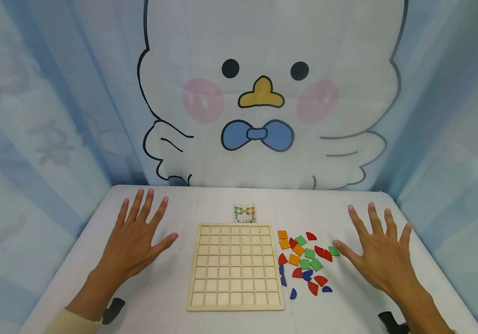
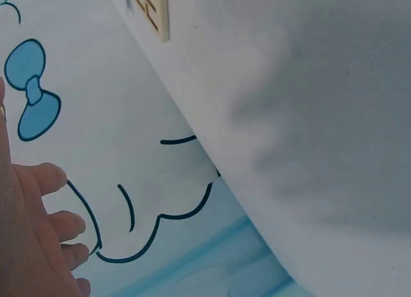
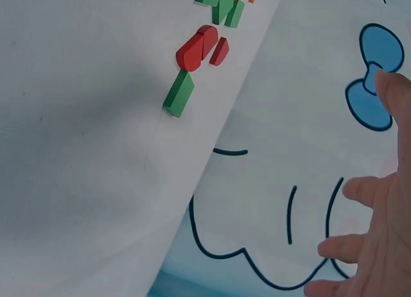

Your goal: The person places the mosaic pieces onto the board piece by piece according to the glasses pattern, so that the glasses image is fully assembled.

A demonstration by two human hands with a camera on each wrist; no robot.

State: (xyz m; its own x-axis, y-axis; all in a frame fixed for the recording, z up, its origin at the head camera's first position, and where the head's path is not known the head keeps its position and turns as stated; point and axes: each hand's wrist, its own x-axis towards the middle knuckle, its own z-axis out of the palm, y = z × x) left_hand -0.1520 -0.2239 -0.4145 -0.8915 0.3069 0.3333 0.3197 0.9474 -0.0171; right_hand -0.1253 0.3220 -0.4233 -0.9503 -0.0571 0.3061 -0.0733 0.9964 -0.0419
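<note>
Here, 2 bare hands lie palm down on a white table (image 1: 172,297), seen from above by the head camera. The left hand (image 1: 136,241) rests flat to the left of a wooden grid board (image 1: 235,266), fingers straight and spread, thumb pointing toward the board but apart from it. It holds nothing. The right hand (image 1: 382,255) rests flat on the far right, fingers likewise straight and fanned out, gripping nothing. Its thumb tip reaches toward a green square piece (image 1: 334,251) at the right edge of a loose pile of coloured pieces (image 1: 305,262); whether it touches cannot be told.

The pile, in orange, green, red and blue, lies just beside the board's right edge, between board and right hand. The board sits flat in the middle, its square cells unfilled. A small pattern card (image 1: 244,213) lies just beyond the board's far edge.

Behind the table hangs a backdrop with a cartoon duck (image 1: 264,93) wearing a blue bow tie. Both forearms stretch forward from the near edge, with a dark strap at each wrist.
</note>
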